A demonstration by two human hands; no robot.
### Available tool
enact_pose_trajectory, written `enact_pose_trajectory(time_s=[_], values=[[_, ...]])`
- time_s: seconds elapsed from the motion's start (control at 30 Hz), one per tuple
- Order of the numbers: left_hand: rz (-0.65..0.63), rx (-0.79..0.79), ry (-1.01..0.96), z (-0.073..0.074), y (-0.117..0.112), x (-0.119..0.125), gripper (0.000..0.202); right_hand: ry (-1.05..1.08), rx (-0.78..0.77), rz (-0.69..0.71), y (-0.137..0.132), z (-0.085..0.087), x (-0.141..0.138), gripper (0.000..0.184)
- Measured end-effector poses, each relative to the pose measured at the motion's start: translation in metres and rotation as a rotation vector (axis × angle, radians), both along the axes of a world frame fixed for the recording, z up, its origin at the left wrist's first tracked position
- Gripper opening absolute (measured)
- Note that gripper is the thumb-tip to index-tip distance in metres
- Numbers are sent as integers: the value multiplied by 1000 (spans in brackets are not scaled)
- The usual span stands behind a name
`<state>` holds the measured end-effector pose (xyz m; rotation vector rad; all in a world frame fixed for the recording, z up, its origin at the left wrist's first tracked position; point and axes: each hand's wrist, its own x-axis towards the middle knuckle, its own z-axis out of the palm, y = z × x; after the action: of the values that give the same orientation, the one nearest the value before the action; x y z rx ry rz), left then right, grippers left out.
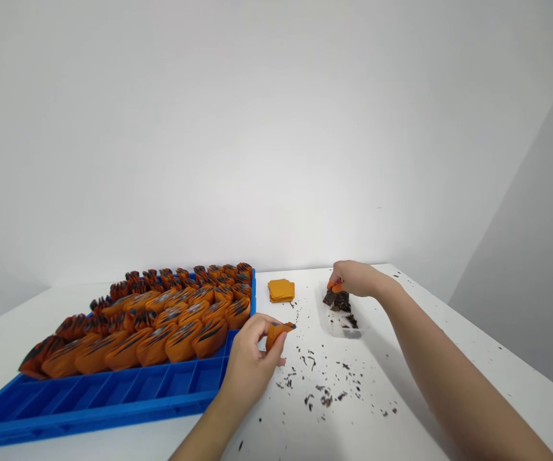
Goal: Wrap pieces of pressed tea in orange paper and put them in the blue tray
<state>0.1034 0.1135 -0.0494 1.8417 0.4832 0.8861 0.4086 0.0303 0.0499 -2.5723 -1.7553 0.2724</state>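
My left hand [253,355] is closed, thumb and fingers pinching a small orange wrapper [275,333] over the table, just right of the blue tray. A dark bit shows at the wrapper's right end. Farther right, my right hand [353,278] reaches down into a clear plastic container [330,330], its fingertips covered in orange. Those fingers are pinched together at dark dried flakes [341,301]; how much they hold is partly hidden. Behind my left hand lies a stack of flat orange wrappers [281,291].
On the left is a blue divided tray [113,410]. Filled orange pouches [154,344] with dark tops stand in rows in it; its front compartments are bare. Dark crumbs [326,398] lie scattered over the white table [372,422]. A white wall [276,128] rises behind.
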Motion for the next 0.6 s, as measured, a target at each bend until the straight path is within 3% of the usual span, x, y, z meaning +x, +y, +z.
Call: enact_pose_trajectory(time_s=[0.6], values=[[10, 16, 7, 1, 0, 0, 29, 155, 60, 4, -9, 4, 11, 20]])
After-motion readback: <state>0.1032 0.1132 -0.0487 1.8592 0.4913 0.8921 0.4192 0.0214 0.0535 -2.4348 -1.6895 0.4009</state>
